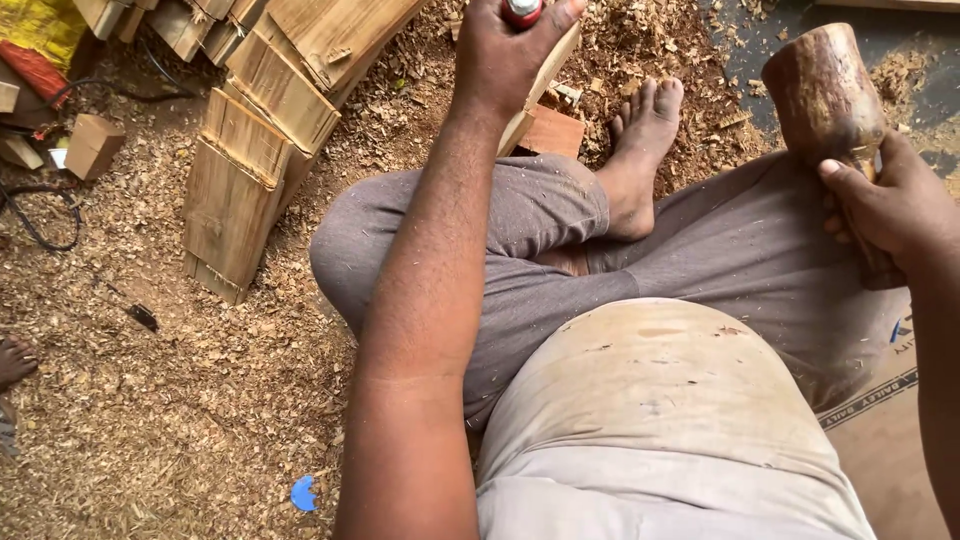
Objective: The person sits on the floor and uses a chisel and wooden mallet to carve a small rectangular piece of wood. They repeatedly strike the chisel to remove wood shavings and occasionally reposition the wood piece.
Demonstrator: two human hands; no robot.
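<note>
Here my left hand [505,50] grips a red-capped chisel [522,10] on the plank [540,85]; my right hand [890,205] clasps the mallet [825,90].

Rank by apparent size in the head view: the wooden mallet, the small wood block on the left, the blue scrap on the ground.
1. wooden mallet, held in the right hand; it is nearer the camera, which enlarges it.
2. small wood block.
3. blue scrap, smallest.
</note>
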